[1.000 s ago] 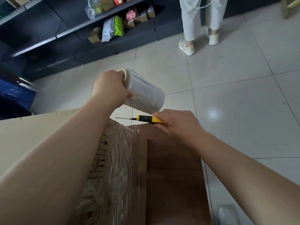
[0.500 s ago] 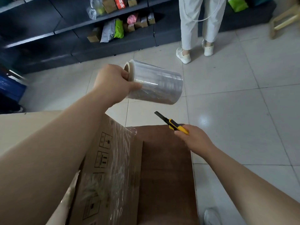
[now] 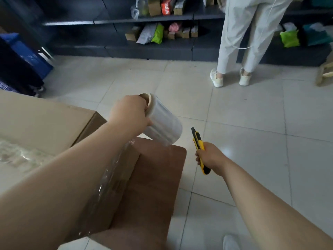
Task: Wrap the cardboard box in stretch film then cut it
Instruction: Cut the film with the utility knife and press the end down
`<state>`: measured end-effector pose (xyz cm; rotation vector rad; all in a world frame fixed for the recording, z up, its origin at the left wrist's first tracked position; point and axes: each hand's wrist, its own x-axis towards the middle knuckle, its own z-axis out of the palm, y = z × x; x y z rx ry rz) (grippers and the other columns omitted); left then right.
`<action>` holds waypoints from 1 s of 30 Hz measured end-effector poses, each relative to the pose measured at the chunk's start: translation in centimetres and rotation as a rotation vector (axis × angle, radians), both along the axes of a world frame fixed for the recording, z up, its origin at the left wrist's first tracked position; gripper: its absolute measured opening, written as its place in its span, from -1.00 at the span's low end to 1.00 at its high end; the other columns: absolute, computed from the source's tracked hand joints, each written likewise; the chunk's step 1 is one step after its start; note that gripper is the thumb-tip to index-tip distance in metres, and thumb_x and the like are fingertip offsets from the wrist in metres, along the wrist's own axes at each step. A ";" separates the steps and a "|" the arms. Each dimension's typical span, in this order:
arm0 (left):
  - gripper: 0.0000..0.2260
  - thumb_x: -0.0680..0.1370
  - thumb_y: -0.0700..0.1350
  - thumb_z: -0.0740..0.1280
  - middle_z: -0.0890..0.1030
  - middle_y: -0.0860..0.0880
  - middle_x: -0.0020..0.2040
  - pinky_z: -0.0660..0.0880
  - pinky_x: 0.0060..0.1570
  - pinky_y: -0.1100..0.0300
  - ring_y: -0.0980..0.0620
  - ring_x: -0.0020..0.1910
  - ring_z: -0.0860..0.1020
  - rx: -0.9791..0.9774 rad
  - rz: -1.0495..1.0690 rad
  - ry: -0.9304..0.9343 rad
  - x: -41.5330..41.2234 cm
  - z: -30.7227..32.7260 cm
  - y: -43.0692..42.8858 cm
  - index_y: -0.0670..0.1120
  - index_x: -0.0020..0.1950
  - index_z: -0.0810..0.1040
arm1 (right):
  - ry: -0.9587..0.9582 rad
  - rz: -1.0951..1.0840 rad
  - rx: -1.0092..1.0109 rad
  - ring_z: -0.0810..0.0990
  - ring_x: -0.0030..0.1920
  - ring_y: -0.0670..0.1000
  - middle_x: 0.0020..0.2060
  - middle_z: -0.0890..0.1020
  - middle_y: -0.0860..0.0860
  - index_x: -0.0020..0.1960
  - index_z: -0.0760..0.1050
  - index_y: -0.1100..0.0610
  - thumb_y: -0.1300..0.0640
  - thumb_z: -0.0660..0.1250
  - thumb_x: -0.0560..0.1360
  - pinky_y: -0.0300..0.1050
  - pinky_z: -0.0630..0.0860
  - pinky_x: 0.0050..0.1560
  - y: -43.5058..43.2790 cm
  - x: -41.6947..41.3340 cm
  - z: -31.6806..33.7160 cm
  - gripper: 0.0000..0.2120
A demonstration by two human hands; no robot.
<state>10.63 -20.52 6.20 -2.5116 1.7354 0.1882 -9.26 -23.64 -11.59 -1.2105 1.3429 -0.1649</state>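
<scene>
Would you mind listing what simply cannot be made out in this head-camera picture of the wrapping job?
- Whether film still links the stretch film roll to the cardboard box: the left hand and forearm cover that stretch.
- The utility knife blade: too small to tell if extended.
- The box's near and left sides: cut off by the frame edge.
- The knife's middle: hidden in the right hand.
- Shelf packages: labels too blurred to read.

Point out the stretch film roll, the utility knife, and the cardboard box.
stretch film roll [image 3: 162,126], head view, clear wound side.
utility knife [image 3: 198,141], head view, yellow handle above the fist.
cardboard box [image 3: 45,120], head view, bare top face.
</scene>
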 end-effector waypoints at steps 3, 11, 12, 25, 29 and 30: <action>-0.83 0.44 -0.02 0.44 0.57 -0.04 -0.20 0.39 -0.31 0.18 -0.08 -0.20 0.54 0.080 0.016 -0.037 -1.9 -1.2 1.6 -0.09 -0.09 0.56 | 0.033 0.116 -0.027 0.49 -0.19 0.06 -0.14 0.49 0.15 0.15 0.35 0.28 0.32 0.10 0.58 -0.03 0.52 -0.08 -1.1 -1.4 -0.1 -0.82; -0.85 0.45 -0.07 0.41 0.62 -0.01 -0.10 0.40 -0.22 0.16 -0.04 -0.15 0.54 0.324 0.084 0.040 -3.4 -6.1 7.8 0.02 0.00 0.61 | 0.080 0.428 -0.064 0.40 -0.15 0.06 -0.05 0.42 0.10 0.21 0.30 0.14 0.32 0.17 0.50 -0.06 0.37 -0.16 -0.6 -0.6 -1.5 -0.70; -0.83 0.46 -0.06 0.40 0.63 -0.01 -0.08 0.43 -0.20 0.15 -0.04 -0.12 0.57 0.347 0.089 0.038 -3.3 -6.6 8.6 0.04 0.05 0.61 | 0.081 0.445 -0.065 0.39 -0.19 0.05 -0.07 0.40 0.11 0.20 0.30 0.15 0.30 0.17 0.51 -0.09 0.36 -0.23 -0.2 0.0 -1.7 -0.73; -0.84 0.51 -0.03 0.27 0.62 0.02 -0.06 0.49 -0.14 0.13 -0.04 -0.06 0.58 0.414 -0.008 -0.093 -0.4 -8.6 16.1 0.09 0.06 0.58 | 0.225 0.634 -0.223 0.41 0.25 0.28 0.31 0.32 0.22 0.50 0.14 0.11 0.28 0.20 0.52 0.10 0.45 0.16 4.3 6.5 -6.2 -0.42; -0.82 0.49 0.07 0.31 0.62 0.01 -0.03 0.43 -0.13 0.15 -0.05 -0.03 0.57 0.413 -0.052 -0.114 0.2 -8.7 16.9 0.09 0.05 0.58 | 0.247 0.652 -0.258 0.36 0.32 0.29 0.36 0.27 0.23 0.51 0.14 0.12 0.29 0.19 0.53 0.11 0.41 0.26 5.3 7.6 -7.3 -0.42; -0.81 0.48 0.08 0.33 0.61 0.00 -0.02 0.44 -0.10 0.15 -0.05 -0.03 0.56 0.411 -0.054 -0.093 0.3 -8.7 17.0 0.10 0.06 0.59 | 0.255 0.656 -0.248 0.34 0.34 0.29 0.39 0.22 0.23 0.53 0.11 0.11 0.29 0.20 0.53 0.12 0.40 0.29 5.5 7.8 -7.5 -0.39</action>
